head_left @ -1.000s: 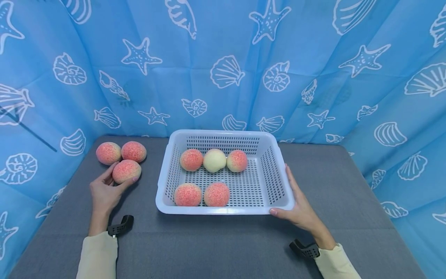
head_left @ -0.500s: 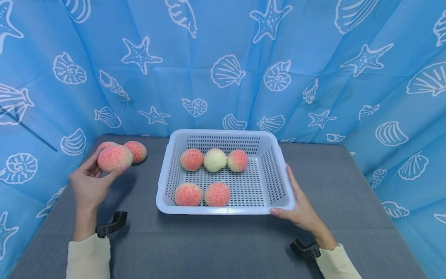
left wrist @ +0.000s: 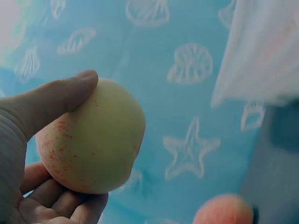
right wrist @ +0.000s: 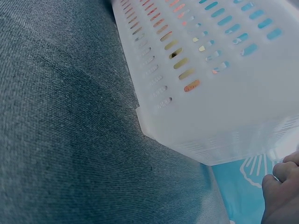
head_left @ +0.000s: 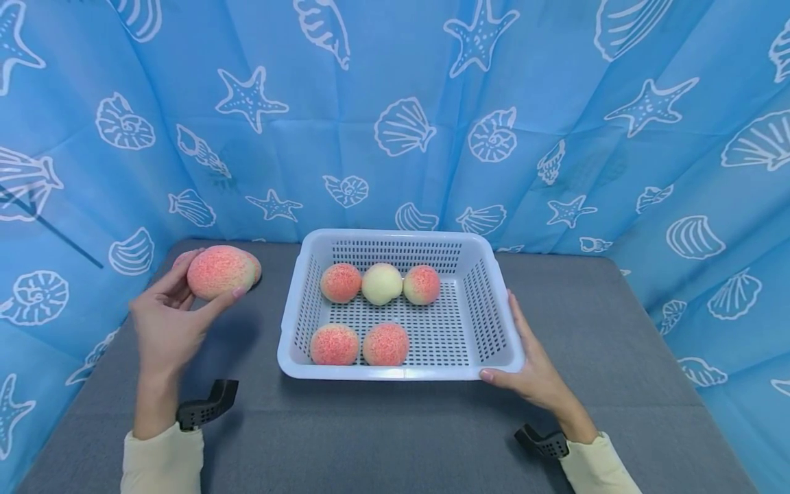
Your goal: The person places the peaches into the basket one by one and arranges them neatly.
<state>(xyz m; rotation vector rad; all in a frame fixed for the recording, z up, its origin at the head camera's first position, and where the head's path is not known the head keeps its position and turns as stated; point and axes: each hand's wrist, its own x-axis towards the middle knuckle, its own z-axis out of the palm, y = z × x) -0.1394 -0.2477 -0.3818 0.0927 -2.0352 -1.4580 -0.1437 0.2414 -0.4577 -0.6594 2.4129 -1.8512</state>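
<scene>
My left hand [head_left: 169, 329] grips a pink-and-yellow speckled peach [head_left: 221, 273], raised over the left of the table. In the left wrist view the thumb lies on top of this peach [left wrist: 103, 135] and the fingers curl beneath. Two more peaches sit behind, mostly covered in the head view: one [head_left: 256, 266] peeks out at the right, one [head_left: 183, 258] at the left. A pale plastic basket [head_left: 370, 372] holds several peaches in two rows, one of them pale yellow [head_left: 381, 284]. My right hand [head_left: 535, 367] holds its front right corner, thumb at the front rim, fingers along the side wall.
Grey cloth [head_left: 395, 439] covers the table. A blue curtain [head_left: 345, 151] with white shells and starfish hangs behind and at both sides. Inside the basket, the bare slotted floor [head_left: 438, 343] shows at the right. Each wrist wears a black camera mount [head_left: 206, 406].
My left hand has lifted the front peach off the table, moved it up and left, then slightly right, so it covers much of the other two. The right hand and basket stay put.
</scene>
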